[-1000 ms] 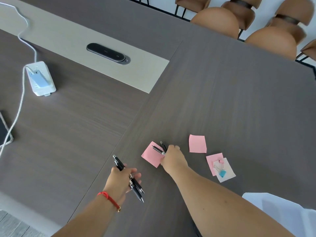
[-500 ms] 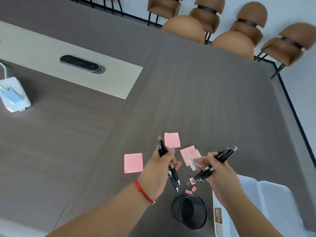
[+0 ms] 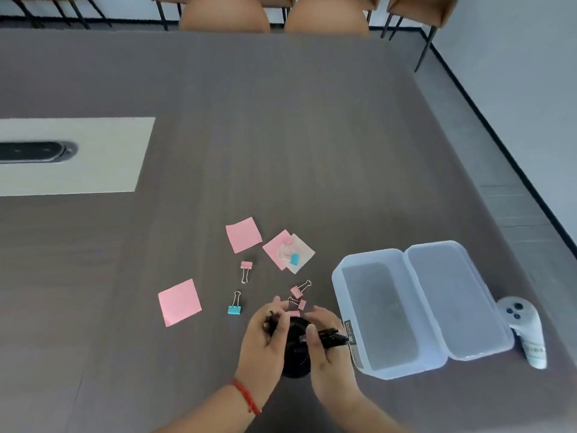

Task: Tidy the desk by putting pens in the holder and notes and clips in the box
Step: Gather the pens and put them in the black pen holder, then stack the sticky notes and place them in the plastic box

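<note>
My left hand [image 3: 263, 342] and my right hand [image 3: 326, 348] sit on either side of the black pen holder [image 3: 295, 351], each closed around black pens [image 3: 332, 335] held over its mouth. The holder is mostly hidden between my hands. To its right lies the clear plastic box [image 3: 338, 276] with its lid open flat. Pink notes lie beyond: one note [image 3: 179, 302] at the left, one note [image 3: 243, 235] further back, and a pink and pale pair [image 3: 288, 251] with clips on top. Pink clips [image 3: 245, 270] and a blue clip [image 3: 234, 304] are scattered nearby.
A white controller [image 3: 524, 323] lies right of the box near the table's right edge. A pale inset panel [image 3: 93, 154] with a black cable hatch [image 3: 34, 151] is at the left. Brown chairs [image 3: 224, 14] stand along the far edge.
Both hands, each carrying pens, have come down and together over the pen holder. The view has swung right, so the open box and controller now show.
</note>
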A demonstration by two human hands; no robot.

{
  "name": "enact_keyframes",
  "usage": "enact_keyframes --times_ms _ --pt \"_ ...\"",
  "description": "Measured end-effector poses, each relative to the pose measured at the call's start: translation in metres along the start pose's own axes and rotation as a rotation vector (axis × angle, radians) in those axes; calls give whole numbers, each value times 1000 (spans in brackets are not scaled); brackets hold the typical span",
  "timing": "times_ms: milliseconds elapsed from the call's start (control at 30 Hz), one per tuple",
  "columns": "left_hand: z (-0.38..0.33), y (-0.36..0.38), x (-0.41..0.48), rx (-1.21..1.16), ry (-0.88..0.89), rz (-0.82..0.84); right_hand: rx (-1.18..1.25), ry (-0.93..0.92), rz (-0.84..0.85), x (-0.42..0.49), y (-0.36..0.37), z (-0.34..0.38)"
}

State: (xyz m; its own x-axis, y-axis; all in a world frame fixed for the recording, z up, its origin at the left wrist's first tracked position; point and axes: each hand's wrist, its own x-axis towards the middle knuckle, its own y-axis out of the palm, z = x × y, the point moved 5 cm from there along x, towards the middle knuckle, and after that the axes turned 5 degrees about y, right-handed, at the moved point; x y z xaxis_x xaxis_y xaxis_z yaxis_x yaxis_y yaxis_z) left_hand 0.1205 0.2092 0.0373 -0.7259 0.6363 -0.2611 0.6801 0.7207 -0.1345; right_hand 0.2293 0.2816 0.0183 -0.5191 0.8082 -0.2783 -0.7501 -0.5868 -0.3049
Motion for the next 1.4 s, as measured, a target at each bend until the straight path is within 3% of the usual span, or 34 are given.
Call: enact_keyframes --times_ms 133,367,500,600,667,733,800,867,933,1033,1133,1267,1400 --pt "18 2 -1 166 66 59 -125 13 99 1 0 -20" --pt "13 5 0 116 54 85 -124 72 170 -3 -12 -21" --pt "13 -2 0 -6 -10 39 -54 75 102 -1 -26 -5" --pt "7 -28 9 -19 -39 -151 7 39 7 12 -46 35" --pt "20 -65 23 17 -122 -412 44 57 -29 32 -54 63" --pt "43 -110 38 131 -287 -663 -27 94 -30 65 -53 81" --pt "67 -147 49 296 -483 -744 -202 190 56 103 -37 87" --pt "87 -170 55 434 -639 -692 -416 267 172 139 -11 77" --pt "100 -180 61 551 -688 -625 -681 283 251 171 13 57" --pt "116 -182 73 583 -689 -588 -956 303 209 206 32 24" --pt "130 -189 85 588 -725 -548 -978 313 87 226 35 10" --pt "132 -191 90 647 -767 -438 -998 424 128 229 36 3" --pt "110 -180 101 531 -594 -503 -1028 475 225 220 34 5"
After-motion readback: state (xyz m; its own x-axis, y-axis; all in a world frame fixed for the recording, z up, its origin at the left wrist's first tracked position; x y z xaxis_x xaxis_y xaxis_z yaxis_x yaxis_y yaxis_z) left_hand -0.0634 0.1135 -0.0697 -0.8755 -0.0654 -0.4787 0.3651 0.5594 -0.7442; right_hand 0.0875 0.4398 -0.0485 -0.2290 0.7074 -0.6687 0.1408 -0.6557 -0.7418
